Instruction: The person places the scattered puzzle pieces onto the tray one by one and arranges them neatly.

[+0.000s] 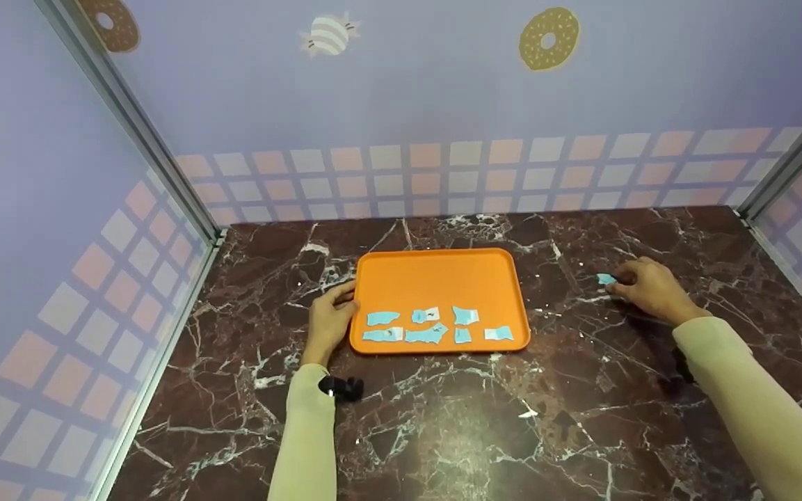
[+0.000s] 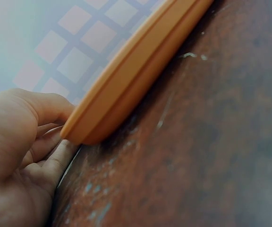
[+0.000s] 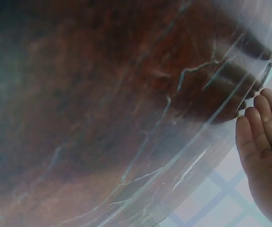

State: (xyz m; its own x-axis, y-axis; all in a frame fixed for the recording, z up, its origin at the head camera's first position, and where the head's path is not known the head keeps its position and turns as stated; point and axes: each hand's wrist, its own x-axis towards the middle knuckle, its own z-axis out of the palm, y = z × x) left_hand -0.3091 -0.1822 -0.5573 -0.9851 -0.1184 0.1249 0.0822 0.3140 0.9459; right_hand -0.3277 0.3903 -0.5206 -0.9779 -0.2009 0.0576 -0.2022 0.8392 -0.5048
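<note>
An orange tray [image 1: 435, 278] lies on the dark marbled table, its left rim held by my left hand [image 1: 331, 320]. In the left wrist view that hand [image 2: 27, 146] has its fingers at the tray's corner [image 2: 122, 85]. Several torn pieces of light blue paper [image 1: 426, 334] lie in two rows along the near half of the tray, some with white parts and dark marks. Off to the right, my right hand [image 1: 651, 287] pinches another blue paper scrap [image 1: 606, 279] close over the table. In the right wrist view the fingertips of this hand [image 3: 263, 137] are at the tabletop; the scrap is hidden there.
Small white bits, among them a larger white shred [image 1: 528, 413], are scattered on the marbled table [image 1: 442, 431]. Patterned lilac walls [image 1: 428, 90] with metal corner posts enclose the table at the back and both sides. Black straps sit on both wrists.
</note>
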